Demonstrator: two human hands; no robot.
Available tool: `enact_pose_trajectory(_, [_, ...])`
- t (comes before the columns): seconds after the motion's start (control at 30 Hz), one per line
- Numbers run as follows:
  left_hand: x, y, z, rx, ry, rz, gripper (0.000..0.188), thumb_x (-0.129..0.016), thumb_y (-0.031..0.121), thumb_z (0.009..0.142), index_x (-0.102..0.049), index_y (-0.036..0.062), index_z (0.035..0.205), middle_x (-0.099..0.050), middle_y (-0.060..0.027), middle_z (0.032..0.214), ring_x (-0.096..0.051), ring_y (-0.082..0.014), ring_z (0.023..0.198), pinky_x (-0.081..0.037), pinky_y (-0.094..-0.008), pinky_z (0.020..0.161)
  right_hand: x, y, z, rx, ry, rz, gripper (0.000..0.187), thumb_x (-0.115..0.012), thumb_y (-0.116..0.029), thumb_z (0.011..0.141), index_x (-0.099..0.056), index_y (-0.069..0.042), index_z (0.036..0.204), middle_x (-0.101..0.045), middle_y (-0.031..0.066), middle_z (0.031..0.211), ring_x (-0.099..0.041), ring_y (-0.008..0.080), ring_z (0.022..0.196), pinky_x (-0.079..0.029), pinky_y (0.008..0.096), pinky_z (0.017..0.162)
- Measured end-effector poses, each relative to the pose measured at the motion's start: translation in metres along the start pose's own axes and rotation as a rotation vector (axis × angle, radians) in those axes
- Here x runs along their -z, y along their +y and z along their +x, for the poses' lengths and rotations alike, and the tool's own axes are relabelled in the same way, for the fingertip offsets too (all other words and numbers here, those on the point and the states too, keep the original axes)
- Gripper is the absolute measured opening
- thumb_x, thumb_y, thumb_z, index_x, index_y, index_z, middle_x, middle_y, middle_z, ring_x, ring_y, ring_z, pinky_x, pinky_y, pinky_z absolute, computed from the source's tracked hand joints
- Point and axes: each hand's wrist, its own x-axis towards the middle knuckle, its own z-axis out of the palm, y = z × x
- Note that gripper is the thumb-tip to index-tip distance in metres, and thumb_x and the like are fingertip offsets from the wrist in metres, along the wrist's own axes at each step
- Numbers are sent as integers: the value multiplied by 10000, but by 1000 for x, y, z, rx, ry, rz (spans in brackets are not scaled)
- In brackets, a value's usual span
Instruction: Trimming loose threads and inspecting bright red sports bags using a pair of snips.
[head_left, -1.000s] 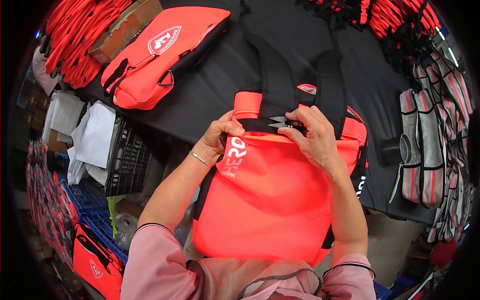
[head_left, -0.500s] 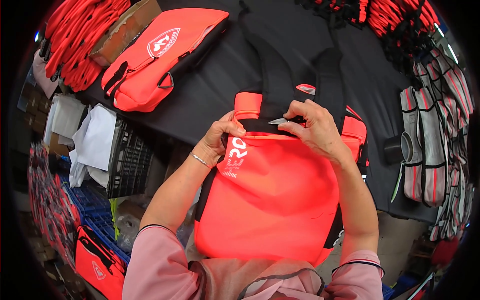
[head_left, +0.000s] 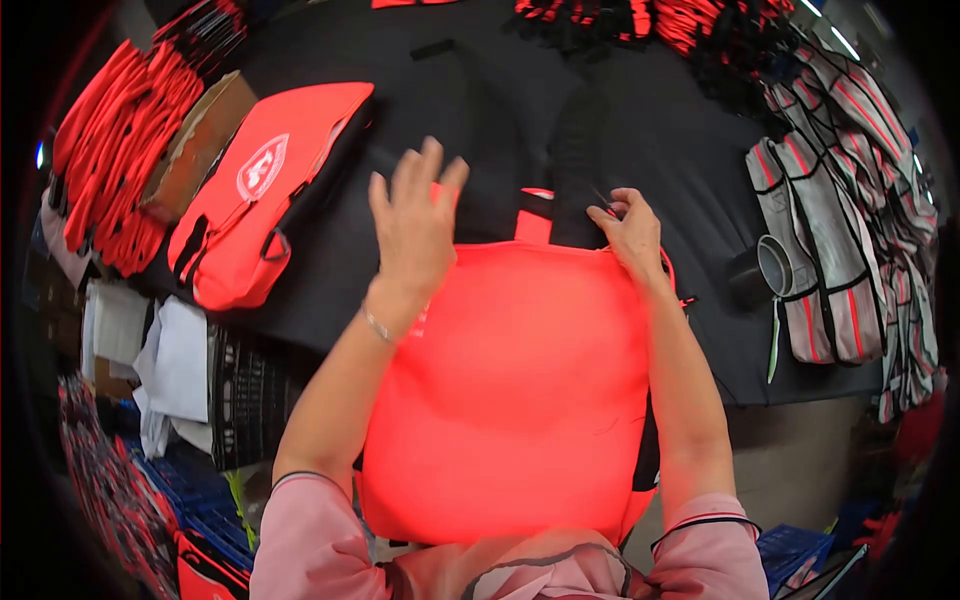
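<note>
Left hand [head_left: 415, 235] is open, fingers spread, over the top left corner of the orange-red backpack [head_left: 510, 380]; contact I can't confirm. Right hand [head_left: 635, 235] is at the top right corner, fingers bent toward thumb. I see a dark bit [head_left: 611, 211] at the fingertips, can't tell if it's gripped. Backpack sits at the table's [head_left: 700, 180] near edge, lower end at the torso, black straps [head_left: 575, 140] running toward the far side. Second orange-red bag [head_left: 270, 180] lies left.
</note>
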Motion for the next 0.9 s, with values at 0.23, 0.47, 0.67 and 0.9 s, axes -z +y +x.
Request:
enact_pose_trajectory(0.23, [-18, 43, -55, -220, -213, -251, 518, -555, 362, 933, -464, 217, 1423, -369, -92, 1521, -308, -289, 1415, -171, -591, 1134, -3, -15, 52, -226, -215, 126, 301, -706, -261, 821, -701, 38, 857, -695, 159, 766, -690, 226, 754, -514, 354, 718])
enact_pose_trajectory(0.47, [-41, 10, -36, 199, -206, -1056, 532, -489, 411, 978, -500, 40, 1359, -593, -114, 1317, -565, -282, 1184, -397, -409, 1013, 13, -57, -1, 43, -164, 557, 271, -682, -222, 870, -667, 39, 944, -542, 3, 652, -460, 82, 605, -412, 293, 567])
enact_pose_trajectory(0.67, [20, 12, 73, 816, -283, -1899, 679, -583, 520, 929, -502, -28, 1321, -603, -109, 1288, -551, -206, 1185, -400, -369, 1022, 32, -59, -115, 115, -192, 470, 190, -682, -112, 882, -666, 20, 1019, -546, 8, 617, -462, 65, 574, -400, 243, 541])
enact_pose_trajectory(0.9, [78, 52, 39, 359, -354, -1864, 454, -692, 113, 878, -522, -68, 1259, -640, -60, 1103, -594, -115, 1001, -491, -280, 903, 85, -49, -145, 97, -217, 819, 232, -731, -29, 844, -702, -16, 1074, -676, 7, 923, -535, 18, 667, -431, 183, 613])
